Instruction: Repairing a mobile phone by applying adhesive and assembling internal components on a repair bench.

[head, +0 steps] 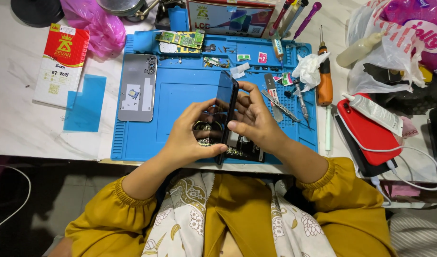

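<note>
Both hands hold a dark smartphone (225, 102) on its edge above a blue repair mat (180, 100); its glossy black screen faces left. My left hand (190, 135) cups the screen side, fingers and thumb on the lower part. My right hand (256, 119) grips the other side, with fingers at the top edge and the thumb near the lower edge. The phone's open inner side is partly hidden behind my right hand. Under the hands, a dark part (244, 148) lies on the mat's near edge.
A grey phone back cover (137, 88), a green circuit board (183, 39), tweezers (280, 105), small parts and an orange screwdriver (324, 78) sit on the mat. A red phone (368, 131) with a glue tube and white cable lies right. A packet (61, 64) and blue film lie left.
</note>
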